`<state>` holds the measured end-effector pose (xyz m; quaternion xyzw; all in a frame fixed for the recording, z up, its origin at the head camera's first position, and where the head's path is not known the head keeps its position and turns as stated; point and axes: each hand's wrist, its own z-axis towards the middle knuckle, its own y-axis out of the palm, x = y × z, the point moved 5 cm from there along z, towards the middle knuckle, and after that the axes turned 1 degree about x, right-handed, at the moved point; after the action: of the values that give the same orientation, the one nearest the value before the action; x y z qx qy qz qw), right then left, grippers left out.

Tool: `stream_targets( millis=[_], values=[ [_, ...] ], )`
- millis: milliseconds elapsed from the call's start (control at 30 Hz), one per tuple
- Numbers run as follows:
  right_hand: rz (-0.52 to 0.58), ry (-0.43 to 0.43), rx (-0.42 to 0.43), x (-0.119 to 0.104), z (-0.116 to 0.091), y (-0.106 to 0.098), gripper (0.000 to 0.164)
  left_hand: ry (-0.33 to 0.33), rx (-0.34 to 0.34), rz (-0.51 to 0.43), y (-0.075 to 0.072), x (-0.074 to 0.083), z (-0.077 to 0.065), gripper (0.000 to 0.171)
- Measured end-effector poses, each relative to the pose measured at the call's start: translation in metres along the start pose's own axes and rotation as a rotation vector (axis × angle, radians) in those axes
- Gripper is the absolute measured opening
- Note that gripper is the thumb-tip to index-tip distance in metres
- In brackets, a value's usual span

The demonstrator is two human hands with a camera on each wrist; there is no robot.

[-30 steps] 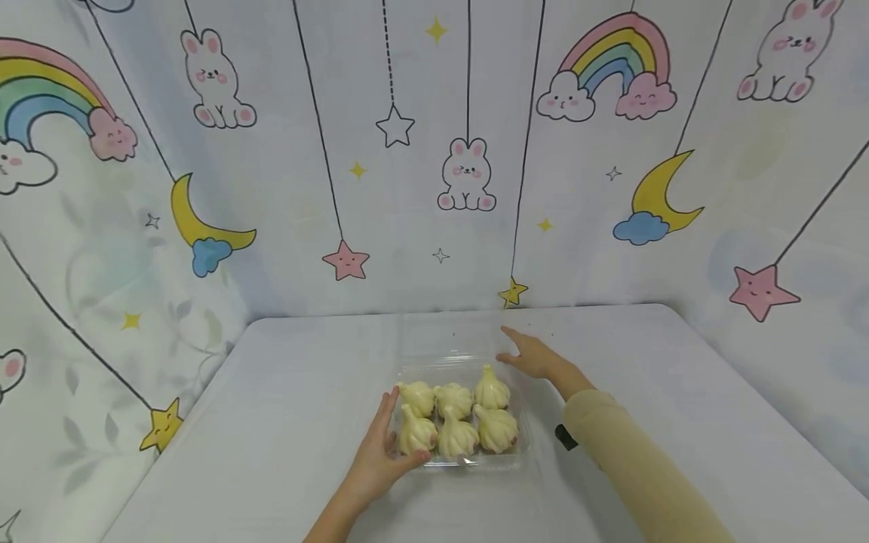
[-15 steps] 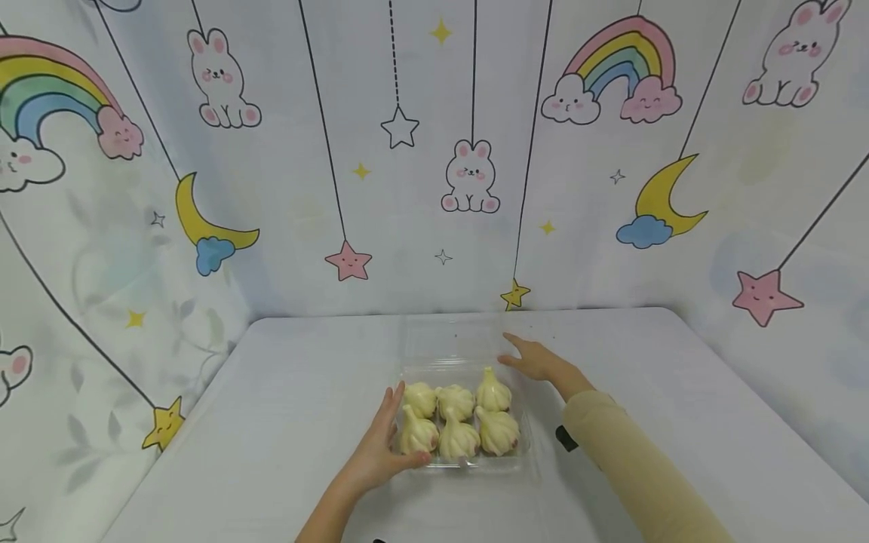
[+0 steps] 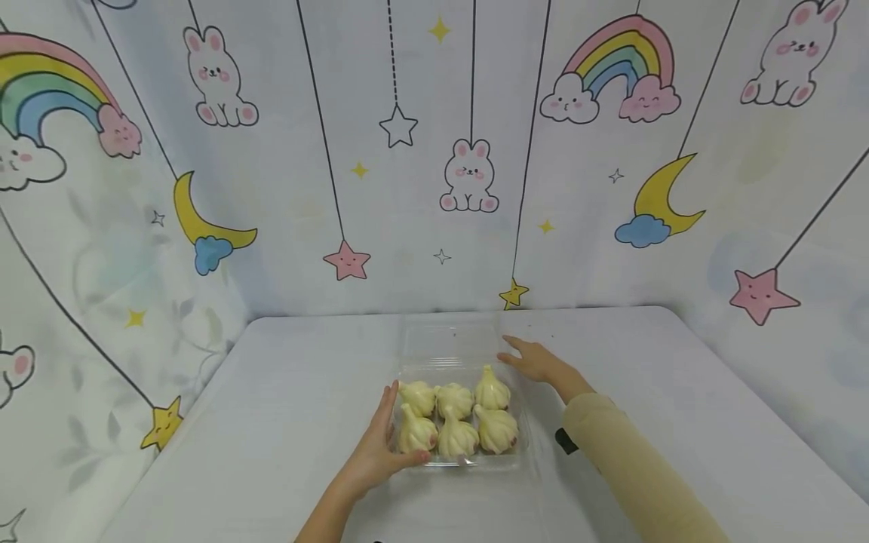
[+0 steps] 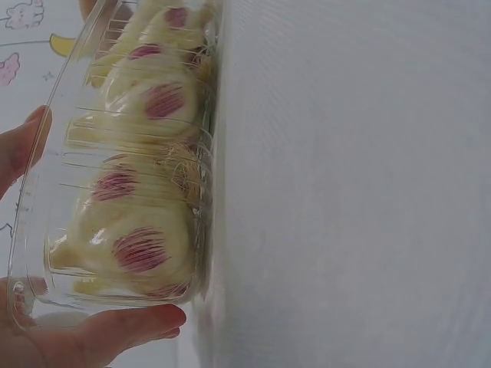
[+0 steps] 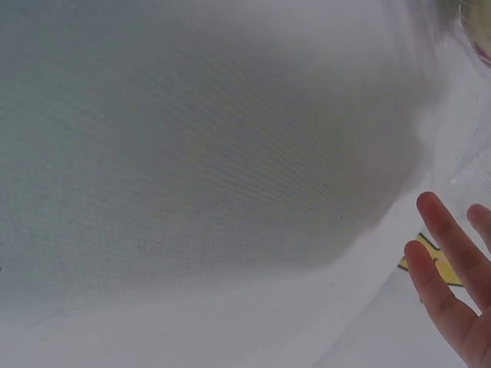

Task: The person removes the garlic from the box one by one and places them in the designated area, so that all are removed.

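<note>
A clear plastic clamshell box (image 3: 485,461) rests on the white table with its lid (image 3: 444,338) folded back. Inside sit several pale yellow garlic bulbs (image 3: 498,431) in two rows; purple-pink patches mark the bulbs (image 4: 142,249) in the left wrist view. My left hand (image 3: 373,456) holds the box by its left side, thumb at the front corner and fingers along the side wall. Beside the lid's right edge is my right hand (image 3: 539,362), its fingers stretched out. The right wrist view catches only some spread fingers (image 5: 453,261) of it; whether they touch the lid I cannot tell.
White cloth covers the table (image 3: 285,422). A printed curtain (image 3: 407,188) with rabbits, stars and moons stands along the back and sides. A small black object (image 3: 566,440) shows by the right sleeve (image 3: 631,460).
Both hands and the box stay nearly where they were. The picture shifts slightly with the head camera.
</note>
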<state>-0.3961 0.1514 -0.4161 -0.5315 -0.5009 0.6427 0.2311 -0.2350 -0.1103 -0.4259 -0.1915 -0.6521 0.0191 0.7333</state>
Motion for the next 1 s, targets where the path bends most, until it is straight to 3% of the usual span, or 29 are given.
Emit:
stream_targets(
  millis=[100,333,833,1000],
  values=[
    [0.000,-0.002,0.003,0.003,-0.001,-0.001,0.075,-0.010,-0.004,-0.023,0.001,-0.001,0.001,0.115],
    [0.029,0.017,0.033,-0.003,-0.012,-0.004,0.065,-0.019,-0.008,-0.045,0.002,-0.003,0.001,0.115],
    [0.150,-0.058,0.028,-0.022,-0.032,-0.012,0.065,-0.028,0.009,-0.040,0.001,-0.003,-0.001,0.115],
    [0.135,-0.106,0.039,-0.030,-0.040,-0.014,0.066,-0.028,0.007,-0.041,0.001,-0.002,0.000,0.115]
  ],
)
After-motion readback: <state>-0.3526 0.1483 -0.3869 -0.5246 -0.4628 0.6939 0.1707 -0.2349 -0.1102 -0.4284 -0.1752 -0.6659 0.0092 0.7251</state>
